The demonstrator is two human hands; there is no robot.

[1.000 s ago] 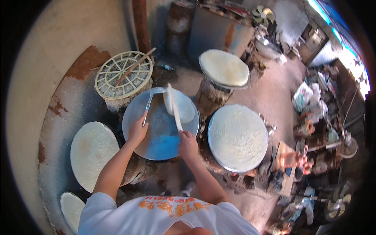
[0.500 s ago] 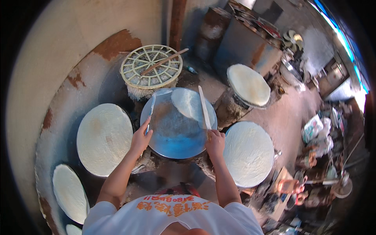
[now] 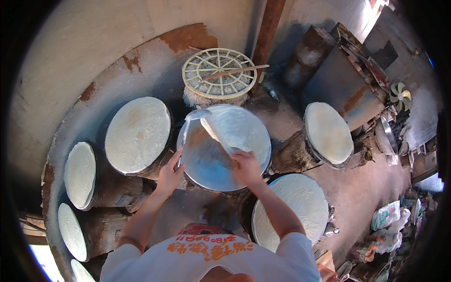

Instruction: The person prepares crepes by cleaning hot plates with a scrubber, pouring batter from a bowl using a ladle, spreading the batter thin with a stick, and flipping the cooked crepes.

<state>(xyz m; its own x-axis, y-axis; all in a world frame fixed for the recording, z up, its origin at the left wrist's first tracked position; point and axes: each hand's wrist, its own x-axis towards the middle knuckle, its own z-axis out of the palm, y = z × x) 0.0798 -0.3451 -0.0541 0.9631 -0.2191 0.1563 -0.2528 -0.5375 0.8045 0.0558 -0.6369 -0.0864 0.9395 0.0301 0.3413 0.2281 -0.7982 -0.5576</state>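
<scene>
A round metal griddle (image 3: 206, 174) stands in front of me, with pale wet batter (image 3: 244, 127) spread over its far and right part. My left hand (image 3: 171, 173) is closed around the handle of a metal ladle (image 3: 198, 113), whose bowl is over the griddle's far left rim. Gripped in my right hand (image 3: 246, 168), which is blurred, a long flat spreader (image 3: 216, 133) slants across the griddle toward the far left. Its tip is close to the ladle's bowl; whether they touch I cannot tell.
Other round griddles bear pale sheets: one at left (image 3: 138, 134), one at right (image 3: 329, 134), one near my right forearm (image 3: 291, 207), several at far left. Behind stands a tub topped by a yellow slatted rack (image 3: 221, 70) with a stick (image 3: 239, 71) across it. A fan (image 3: 399, 96) is at far right.
The view has swung left. My right hand has moved inward over the griddle, tilting the spreader leftward toward the ladle. Batter covers more of the right side. The left hand keeps the ladle.
</scene>
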